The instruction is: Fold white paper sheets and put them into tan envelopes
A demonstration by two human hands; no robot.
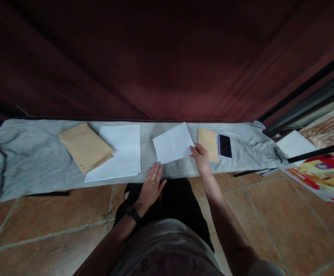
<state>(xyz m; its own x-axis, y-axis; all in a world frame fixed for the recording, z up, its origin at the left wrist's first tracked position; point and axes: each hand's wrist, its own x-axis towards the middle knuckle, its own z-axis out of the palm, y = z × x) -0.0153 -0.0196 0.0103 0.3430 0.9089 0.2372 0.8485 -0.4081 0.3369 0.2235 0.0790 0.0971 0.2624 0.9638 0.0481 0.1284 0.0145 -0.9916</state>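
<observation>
- The white sheet is near the centre of the frame, tilted so its right end sits higher, with a faint crease down its middle.
- The right hand, right of centre, is closed on the sheet's right edge, thumb and fingers pinching it near the lower right corner.
- The left hand, just below centre, has its fingers stretched out side by side and the thumb apart. The fingertips reach the sheet's lower left corner; whether they press on it cannot be told.
- A black wristband is on the left wrist.
- Left of centre, a stack of larger white paper lies partly under a pile of brown envelopes.
- Right of centre, a single brown envelope lies partly behind the right hand, with a phone just beside it.
- All these papers and the phone are over a narrow bench draped in grey cloth, crossing the middle of the frame.
- A dark red curtain fills the upper part.
</observation>
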